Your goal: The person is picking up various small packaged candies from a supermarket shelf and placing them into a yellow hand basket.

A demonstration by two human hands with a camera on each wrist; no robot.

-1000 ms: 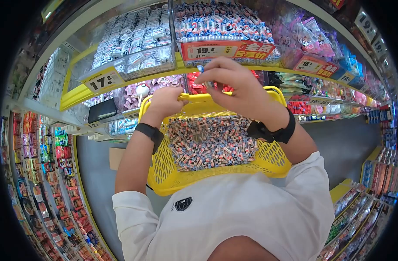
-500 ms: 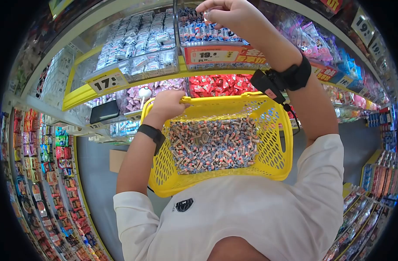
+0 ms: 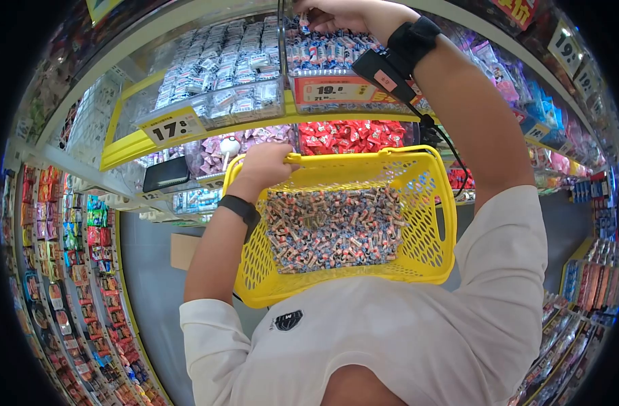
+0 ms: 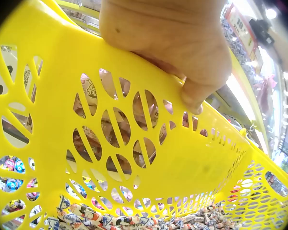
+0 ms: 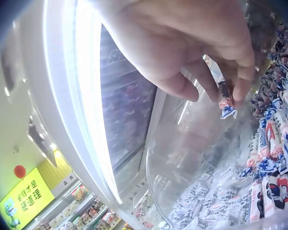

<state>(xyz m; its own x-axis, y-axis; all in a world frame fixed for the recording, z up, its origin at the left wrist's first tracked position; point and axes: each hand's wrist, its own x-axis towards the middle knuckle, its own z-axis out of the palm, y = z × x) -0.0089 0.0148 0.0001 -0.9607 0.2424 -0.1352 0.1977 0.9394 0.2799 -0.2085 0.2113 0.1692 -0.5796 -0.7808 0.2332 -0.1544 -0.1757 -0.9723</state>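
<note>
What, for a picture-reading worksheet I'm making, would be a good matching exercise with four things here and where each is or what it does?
Column one
1. Left hand
2. Right hand
3. Flat black object
4. Red-wrapped sweets

Column two
A. Heaped below the red price sign
B. Pinching a wrapped sweet
C. Lying below the yellow price label marked 17.8
D. Gripping the rim of the yellow basket

Right pairs: 1-D, 2-B, 3-C, 4-A.
</note>
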